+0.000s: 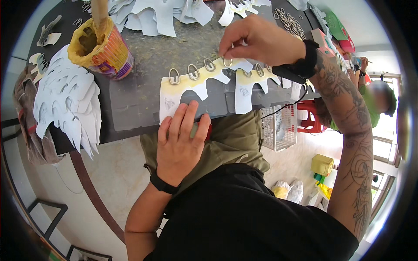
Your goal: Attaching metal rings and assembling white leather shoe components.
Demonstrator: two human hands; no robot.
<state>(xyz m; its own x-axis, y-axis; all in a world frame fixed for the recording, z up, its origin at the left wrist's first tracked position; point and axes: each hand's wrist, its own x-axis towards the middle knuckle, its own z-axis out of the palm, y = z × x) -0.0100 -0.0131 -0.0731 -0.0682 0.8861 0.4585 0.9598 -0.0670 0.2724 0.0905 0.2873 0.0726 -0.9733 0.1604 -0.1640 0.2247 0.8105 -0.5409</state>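
Nearest, the left hand (179, 145) is laid palm down at about six o'clock of a white scalloped cut-out (177, 88); its fingers are slightly parted, rested on the lower edge, with nothing seen to be gripped. The cut-out lies at the near edge of the tabletop (143, 98). Along its yellow-smeared upper edge three metal rings (193, 71) are set in a row, and a fourth ring (227, 62) is touched by the right hand (265, 41), whose fingers are pinched together on it. That row looks mostly done; no ring is seen on the tip at three o'clock.

Farther along at three o'clock, a second cut-out (248, 87) is already fitted with rings, though partly hidden by the wrist. At nine o'clock, a stack of cut-outs (69, 98) is piled, with no rings visible; a yellow-smeared tub (117, 56) with a stick (99, 17) is placed between nine and ten. Farthest, more white pieces (159, 17) are heaped at eleven and loose rings (289, 25) at two, so much appears to be left.
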